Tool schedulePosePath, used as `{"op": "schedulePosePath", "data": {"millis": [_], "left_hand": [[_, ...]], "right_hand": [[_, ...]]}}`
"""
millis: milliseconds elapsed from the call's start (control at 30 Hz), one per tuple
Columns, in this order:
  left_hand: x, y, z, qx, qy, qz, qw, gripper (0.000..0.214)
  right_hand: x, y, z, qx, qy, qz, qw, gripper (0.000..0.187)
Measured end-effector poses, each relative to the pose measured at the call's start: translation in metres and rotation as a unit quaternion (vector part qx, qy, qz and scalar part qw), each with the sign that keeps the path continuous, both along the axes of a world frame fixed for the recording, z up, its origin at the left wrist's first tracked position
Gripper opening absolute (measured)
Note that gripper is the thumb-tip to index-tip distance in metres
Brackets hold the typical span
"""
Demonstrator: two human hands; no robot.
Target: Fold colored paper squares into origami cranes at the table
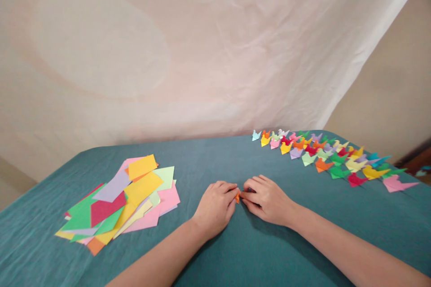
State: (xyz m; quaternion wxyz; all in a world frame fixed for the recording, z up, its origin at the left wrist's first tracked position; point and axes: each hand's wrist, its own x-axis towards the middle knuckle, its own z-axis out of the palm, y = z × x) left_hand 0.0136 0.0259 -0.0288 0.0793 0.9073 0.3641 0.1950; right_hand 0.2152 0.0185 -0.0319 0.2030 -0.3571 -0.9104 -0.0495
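My left hand (217,206) and my right hand (266,199) rest side by side on the teal tablecloth (215,157), fingers curled. Between their fingertips they pinch a small orange folded paper (237,197), of which only a sliver shows. A loose pile of coloured paper squares (121,197) lies to the left of my left hand. To the right and further back, several rows of small folded paper birds (323,154) in many colours stand on the cloth.
A pale cloth backdrop (188,54) hangs behind the table. The table's right edge runs past the folded figures, with a beige wall (400,80) beyond it. Bare cloth lies between the paper pile and my hands.
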Motion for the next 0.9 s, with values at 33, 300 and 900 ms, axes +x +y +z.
{"op": "schedulePosePath", "data": {"millis": [33,300,900], "left_hand": [[0.000,0.000,0.001,0.001,0.000,0.000,1.000,0.028],[0.001,-0.003,0.005,-0.003,0.015,-0.004,1.000,0.028],[0.001,-0.009,0.011,0.034,0.081,-0.008,0.996,0.033]], "right_hand": [[0.000,0.000,0.000,0.005,-0.004,-0.003,1.000,0.018],[-0.001,0.000,0.002,0.008,-0.028,-0.019,0.999,0.017],[0.001,0.003,-0.004,-0.012,0.007,-0.045,0.999,0.026]]}}
